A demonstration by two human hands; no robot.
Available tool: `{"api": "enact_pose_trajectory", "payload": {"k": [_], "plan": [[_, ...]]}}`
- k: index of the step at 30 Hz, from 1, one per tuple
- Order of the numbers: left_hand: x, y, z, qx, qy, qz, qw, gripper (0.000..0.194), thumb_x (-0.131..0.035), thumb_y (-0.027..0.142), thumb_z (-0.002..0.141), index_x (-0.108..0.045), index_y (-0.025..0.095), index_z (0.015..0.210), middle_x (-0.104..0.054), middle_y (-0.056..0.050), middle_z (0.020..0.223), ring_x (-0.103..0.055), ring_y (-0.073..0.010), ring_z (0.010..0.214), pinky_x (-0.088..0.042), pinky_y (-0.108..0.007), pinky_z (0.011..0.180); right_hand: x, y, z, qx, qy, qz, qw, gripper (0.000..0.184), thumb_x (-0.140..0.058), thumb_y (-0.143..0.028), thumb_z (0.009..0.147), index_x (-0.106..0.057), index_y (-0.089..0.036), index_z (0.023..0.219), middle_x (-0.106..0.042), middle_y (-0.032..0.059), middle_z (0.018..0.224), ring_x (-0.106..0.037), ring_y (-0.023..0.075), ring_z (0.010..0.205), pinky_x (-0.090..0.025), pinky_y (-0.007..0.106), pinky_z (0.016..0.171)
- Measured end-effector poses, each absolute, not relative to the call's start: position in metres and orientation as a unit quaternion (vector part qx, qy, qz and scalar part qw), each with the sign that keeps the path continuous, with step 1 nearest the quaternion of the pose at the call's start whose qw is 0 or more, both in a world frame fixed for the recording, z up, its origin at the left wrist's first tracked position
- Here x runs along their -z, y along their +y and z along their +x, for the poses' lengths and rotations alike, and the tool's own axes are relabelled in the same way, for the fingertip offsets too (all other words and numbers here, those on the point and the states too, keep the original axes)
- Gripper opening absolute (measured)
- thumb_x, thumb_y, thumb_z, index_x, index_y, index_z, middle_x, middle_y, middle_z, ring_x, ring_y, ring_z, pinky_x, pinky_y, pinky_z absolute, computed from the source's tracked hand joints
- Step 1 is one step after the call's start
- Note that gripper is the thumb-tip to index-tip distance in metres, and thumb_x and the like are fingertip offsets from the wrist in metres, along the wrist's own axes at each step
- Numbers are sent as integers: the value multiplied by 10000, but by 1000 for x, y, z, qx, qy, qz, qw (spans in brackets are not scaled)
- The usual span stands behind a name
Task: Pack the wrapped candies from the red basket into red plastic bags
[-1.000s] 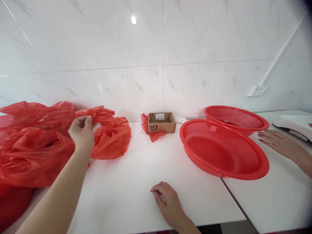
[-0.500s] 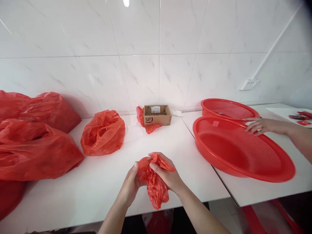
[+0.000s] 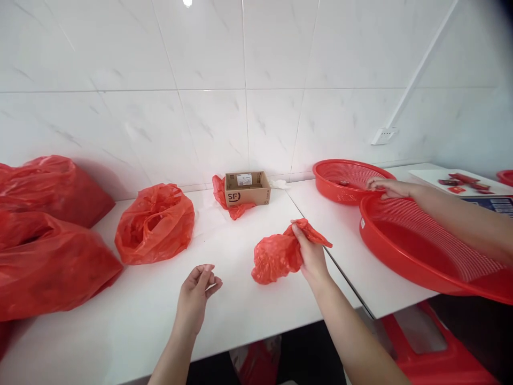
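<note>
My right hand (image 3: 312, 256) is closed round the neck of a crumpled red plastic bag (image 3: 276, 259), raised over the white table. The bag's bunched lower part hangs to the left of my fingers and its loose end sticks out to the right. What is inside cannot be made out. My left hand (image 3: 196, 291) hovers over the table, apart from the bag, fingers curled in and thumb against the index finger, with nothing visible in them. Beyond it stands a rolled-down red plastic bag (image 3: 156, 224) with its mouth gaping.
Large filled red bags (image 3: 52, 262) lie at the left. By the wall sits a small cardboard box (image 3: 247, 190) on red plastic. On the right, another person's hand (image 3: 387, 187) is at two red mesh baskets (image 3: 401, 267). A red stool (image 3: 436, 342) stands below the table.
My left hand has let go of the crumpled bag and moved left. My right hand has carried the bag up and right. The other person's nearer basket has moved right, away from the rear one.
</note>
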State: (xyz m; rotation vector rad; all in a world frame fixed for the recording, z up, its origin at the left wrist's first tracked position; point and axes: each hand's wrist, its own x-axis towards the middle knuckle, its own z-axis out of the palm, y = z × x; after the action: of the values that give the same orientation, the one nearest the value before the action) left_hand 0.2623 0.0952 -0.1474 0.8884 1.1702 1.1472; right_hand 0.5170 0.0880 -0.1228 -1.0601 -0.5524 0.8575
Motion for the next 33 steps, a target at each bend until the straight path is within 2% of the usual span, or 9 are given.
{"api": "enact_pose_trajectory", "payload": {"k": [3,6,10,12,18,22,27,30,33], "plan": [[135,85,286,-501,509,452,534,438,-699,504,740,-590,254,1083,-611,-26,945,-615,-209,907,-529,-361,795,119,82,504,-347,-330,-536,695,360,-703,-494,772,-665,-235,1018,-661,47,1048,-613,226,993,-491,336,835],[127,74,311,-463,476,613,429,545,-745,408,705,-586,313,1217,-551,-84,1280,-544,-279,1142,-491,-395,880,115,75,489,-345,-394,-540,659,305,-647,-502,824,-645,-238,978,-661,27,1000,-622,200,915,-488,313,807],[131,75,314,-398,479,685,378,88,-643,331,776,-695,283,828,-679,-57,958,-625,-264,883,-480,-358,749,112,75,494,-354,-424,-511,658,276,-657,-479,824,-572,-217,829,-621,-11,794,-591,160,740,-475,278,696],[137,80,301,-417,502,649,391,112,-615,373,794,-663,274,774,-677,-36,814,-622,-247,771,-466,-343,707,113,80,510,-356,-408,-502,675,297,-687,-474,796,-545,-215,821,-582,-29,713,-557,140,666,-445,255,619],[145,84,259,-485,577,528,391,272,-650,502,764,-586,248,834,-669,-16,823,-614,-243,816,-451,-335,755,110,82,551,-325,-330,-505,728,362,-723,-488,745,-489,-216,792,-359,-102,522,-273,64,435,-198,209,419],[144,68,267,-503,574,538,357,266,-645,497,785,-535,259,826,-630,5,779,-589,-211,746,-447,-308,703,94,53,522,-321,-420,-504,683,288,-628,-483,835,-516,-219,855,-497,-50,631,-411,85,499,-319,211,452],[150,36,301,-422,469,703,328,188,-710,373,747,-634,293,899,-683,-52,929,-599,-274,848,-468,-368,759,100,25,484,-398,-577,-520,488,415,-657,-468,817,-526,-242,1139,-643,8,850,-580,146,674,-461,262,593],[153,25,311,-335,386,777,367,215,-714,355,761,-696,315,971,-698,-73,1026,-572,-312,1047,-433,-414,911,120,26,493,-352,-577,-577,459,273,-617,-474,842,-592,-209,903,-612,5,764,-563,155,668,-461,276,603],[155,28,318,-351,454,714,402,173,-602,407,848,-644,281,958,-677,-83,1032,-607,-283,971,-448,-405,865,134,27,509,-368,-525,-573,510,278,-539,-463,897,-597,-196,847,-615,10,751,-582,161,675,-479,291,636]]}}
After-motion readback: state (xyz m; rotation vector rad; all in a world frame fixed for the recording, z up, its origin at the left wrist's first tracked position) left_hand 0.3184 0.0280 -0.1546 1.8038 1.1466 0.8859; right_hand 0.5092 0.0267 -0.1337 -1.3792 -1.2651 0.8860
